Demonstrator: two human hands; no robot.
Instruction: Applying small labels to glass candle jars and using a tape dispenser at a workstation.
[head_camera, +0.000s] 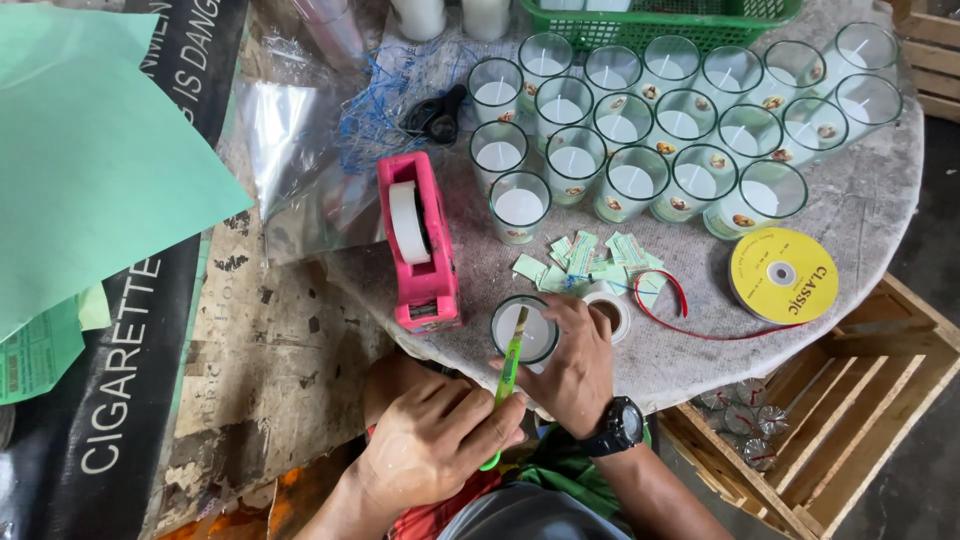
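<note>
Candle glass (524, 332) at table edge (690, 365); right hand (578, 365) fingers clamped on it, left hand (435, 440) fingers gripping green tool (510, 372).

on the counter (860, 215) stand about twenty clear candle glasses (575, 160), plus one more glass (525, 332) under the hands. there is one pink tape dispenser (420, 245), one yellow ribbon spool (783, 275), one green basket (660, 22), one black scissors (435, 115), one wooden crate (850, 400) and one small pile of green labels (590, 262).

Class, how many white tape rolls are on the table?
2. One white tape roll sits in the pink tape dispenser; another tape roll lies beside the right hand. More may be hidden.
</note>
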